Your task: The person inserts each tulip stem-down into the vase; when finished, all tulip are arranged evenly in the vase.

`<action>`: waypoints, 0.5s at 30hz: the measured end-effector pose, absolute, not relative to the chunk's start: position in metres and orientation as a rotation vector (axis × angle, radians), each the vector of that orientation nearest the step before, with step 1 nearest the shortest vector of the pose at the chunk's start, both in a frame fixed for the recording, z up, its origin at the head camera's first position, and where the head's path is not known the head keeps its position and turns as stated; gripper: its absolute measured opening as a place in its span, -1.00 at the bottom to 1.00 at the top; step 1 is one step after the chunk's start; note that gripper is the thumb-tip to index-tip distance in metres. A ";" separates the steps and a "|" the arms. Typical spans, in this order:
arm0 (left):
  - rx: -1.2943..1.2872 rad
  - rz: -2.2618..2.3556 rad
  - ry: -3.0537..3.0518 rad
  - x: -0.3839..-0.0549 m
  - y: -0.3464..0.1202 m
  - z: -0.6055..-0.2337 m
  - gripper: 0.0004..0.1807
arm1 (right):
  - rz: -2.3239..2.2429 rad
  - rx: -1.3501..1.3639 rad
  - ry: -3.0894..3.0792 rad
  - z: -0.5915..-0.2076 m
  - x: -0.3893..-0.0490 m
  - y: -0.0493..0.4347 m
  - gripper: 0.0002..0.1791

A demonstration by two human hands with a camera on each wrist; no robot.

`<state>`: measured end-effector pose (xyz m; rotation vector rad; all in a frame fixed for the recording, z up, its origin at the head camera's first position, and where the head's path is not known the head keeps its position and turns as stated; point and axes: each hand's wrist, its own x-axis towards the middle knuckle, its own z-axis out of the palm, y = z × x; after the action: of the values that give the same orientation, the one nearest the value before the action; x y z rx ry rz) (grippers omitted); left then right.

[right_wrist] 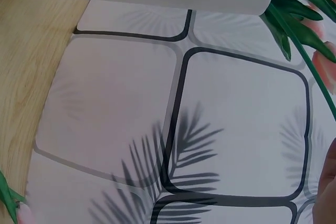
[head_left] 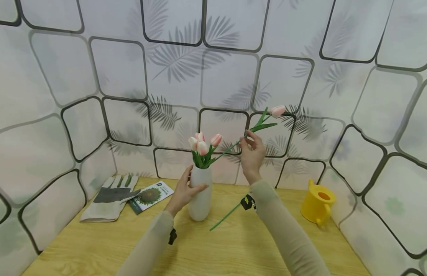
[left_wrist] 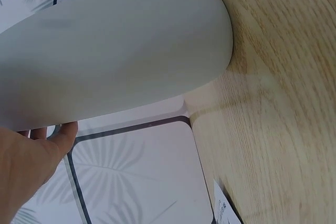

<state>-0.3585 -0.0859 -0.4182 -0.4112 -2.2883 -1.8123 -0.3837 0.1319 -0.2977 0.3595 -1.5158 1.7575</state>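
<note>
Four pink-white tulips [head_left: 202,148] stand in the white vase [head_left: 200,199] on the worktop [head_left: 199,253]. Left hand [head_left: 186,190] grips the vase's side, thumb across its front. Right hand [head_left: 252,156] pinches a fifth tulip [head_left: 265,126] by the stem, which slants down to the vase mouth; cannot tell if its tip is inside. Yellow watering can [head_left: 313,205] to the right, printed packet [head_left: 151,196] left.

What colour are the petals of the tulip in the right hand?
Its petals are pale pink, clearest in the head view.
</note>
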 end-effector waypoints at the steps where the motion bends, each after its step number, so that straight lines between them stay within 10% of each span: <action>1: -0.413 -1.813 -2.288 -0.359 -0.086 -0.418 0.00 | 1.754 0.366 -1.527 -0.298 -0.383 0.130 -0.65; 15: -0.429 -1.811 -2.280 -0.358 -0.086 -0.419 -0.01 | 1.783 0.486 -1.702 -0.319 -0.384 0.110 -0.64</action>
<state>-0.3581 -0.0858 -0.4187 -0.4286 -2.2803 -1.8111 -0.3844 0.1100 -0.3188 0.4862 -1.7021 1.7828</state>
